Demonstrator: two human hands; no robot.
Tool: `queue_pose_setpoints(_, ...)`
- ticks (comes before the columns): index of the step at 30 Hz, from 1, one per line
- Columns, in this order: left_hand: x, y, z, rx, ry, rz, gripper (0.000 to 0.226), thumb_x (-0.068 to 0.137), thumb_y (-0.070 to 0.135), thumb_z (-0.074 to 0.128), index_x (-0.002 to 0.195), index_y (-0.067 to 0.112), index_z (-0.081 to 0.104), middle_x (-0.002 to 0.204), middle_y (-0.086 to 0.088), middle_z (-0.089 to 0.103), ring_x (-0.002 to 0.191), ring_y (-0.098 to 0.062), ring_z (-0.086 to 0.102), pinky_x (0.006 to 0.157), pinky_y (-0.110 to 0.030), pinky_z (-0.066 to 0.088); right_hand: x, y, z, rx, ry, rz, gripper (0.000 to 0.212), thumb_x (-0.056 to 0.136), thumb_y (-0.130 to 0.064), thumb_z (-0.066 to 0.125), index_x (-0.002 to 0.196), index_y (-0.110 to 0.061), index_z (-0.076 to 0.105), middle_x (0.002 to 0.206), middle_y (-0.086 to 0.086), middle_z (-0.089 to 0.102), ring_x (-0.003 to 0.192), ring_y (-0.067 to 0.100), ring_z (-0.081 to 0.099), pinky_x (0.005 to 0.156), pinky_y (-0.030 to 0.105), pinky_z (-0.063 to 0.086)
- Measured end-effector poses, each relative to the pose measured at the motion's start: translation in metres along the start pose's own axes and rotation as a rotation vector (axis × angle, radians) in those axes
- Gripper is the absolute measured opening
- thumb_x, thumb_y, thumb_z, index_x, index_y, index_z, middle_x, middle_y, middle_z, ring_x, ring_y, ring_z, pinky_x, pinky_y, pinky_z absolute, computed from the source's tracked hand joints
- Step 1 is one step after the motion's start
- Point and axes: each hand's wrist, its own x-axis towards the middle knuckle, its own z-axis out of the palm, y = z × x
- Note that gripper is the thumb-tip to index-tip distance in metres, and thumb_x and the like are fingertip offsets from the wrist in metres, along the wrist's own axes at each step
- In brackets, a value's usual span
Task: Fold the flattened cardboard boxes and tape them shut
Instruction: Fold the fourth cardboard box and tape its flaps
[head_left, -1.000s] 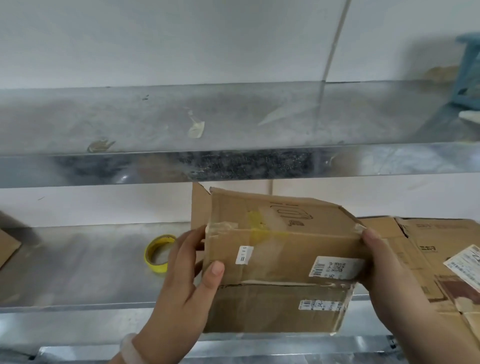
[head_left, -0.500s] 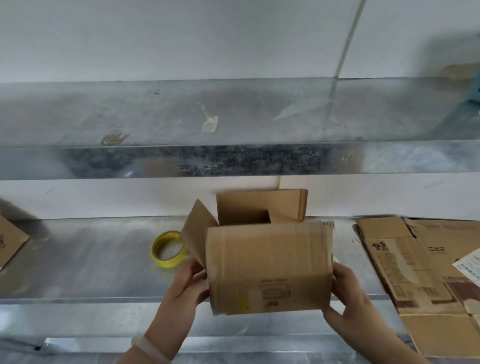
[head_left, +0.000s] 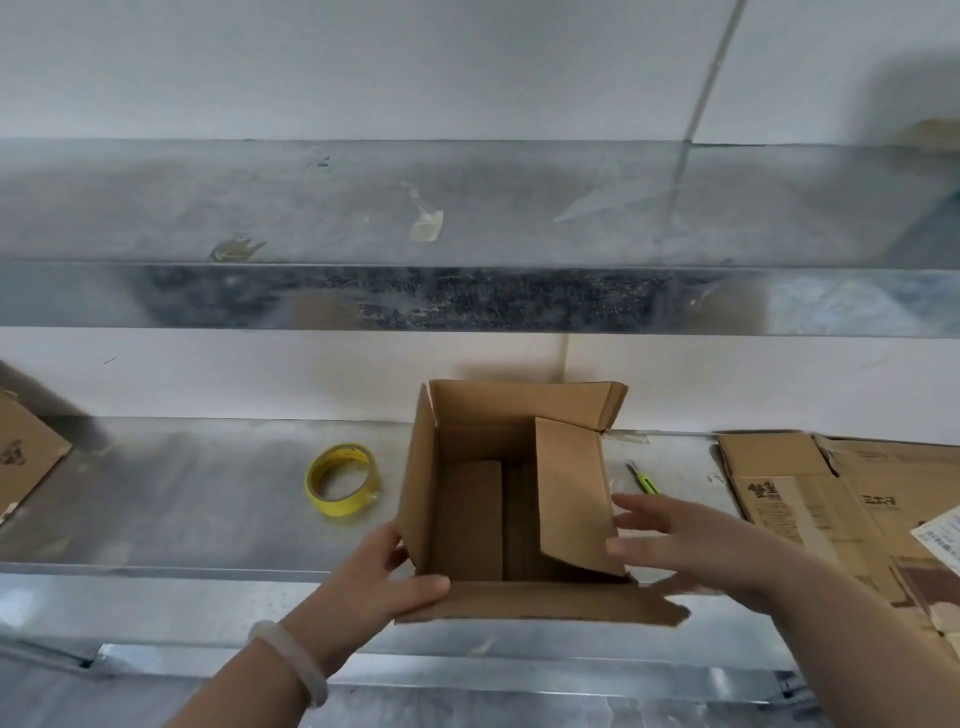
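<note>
Fingers of L hand (head_left: 382, 579) grip box (head_left: 524, 601) at near-left corner; R hand (head_left: 693, 545) spread, empty, beside box.

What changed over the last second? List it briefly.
The box was turned from taped bottom toward the camera to open top up. The right hand let go, fingers now spread by the right flap; the left hand still grips its near-left corner. Tape roll and flattened boxes stayed.

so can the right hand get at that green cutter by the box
Probably yes: the right hand is open beside the box, and the cutter lies on the shelf just beyond it, nothing between.
</note>
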Motion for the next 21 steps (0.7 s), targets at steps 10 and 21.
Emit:
queue_pose_setpoints(10, 0.004, -0.004, 0.019, 0.062, 0.376, 0.056, 0.011, 0.091, 0.03, 0.064, 0.081, 0.028, 0.066, 0.077, 0.012, 0.069, 0.083, -0.005, 0.068, 0.074, -0.023, 0.055, 0.018, 0.004, 0.05, -0.67, 0.606, -0.143, 0.048, 0.086, -0.064, 0.049, 0.122, -0.035, 0.036, 0.102, -0.007, 0.061, 0.082, 0.01, 0.061, 0.066, 0.024, 0.05)
queue_pose_setpoints(21, -0.034, 0.013, 0.015, -0.119, 0.731, 0.171, 0.024, 0.098, 0.025, 0.052, 0.081, 0.015, 0.068, 0.077, 0.003, 0.07, 0.077, -0.02, 0.071, 0.059, -0.018, 0.056, -0.033, -0.009, 0.032, -0.599, 0.681, -0.286, 0.022, 0.098, -0.036, 0.042, 0.077, -0.034, 0.042, 0.063, -0.012, 0.052, 0.059, 0.002, 0.053, 0.05, 0.013, 0.035)
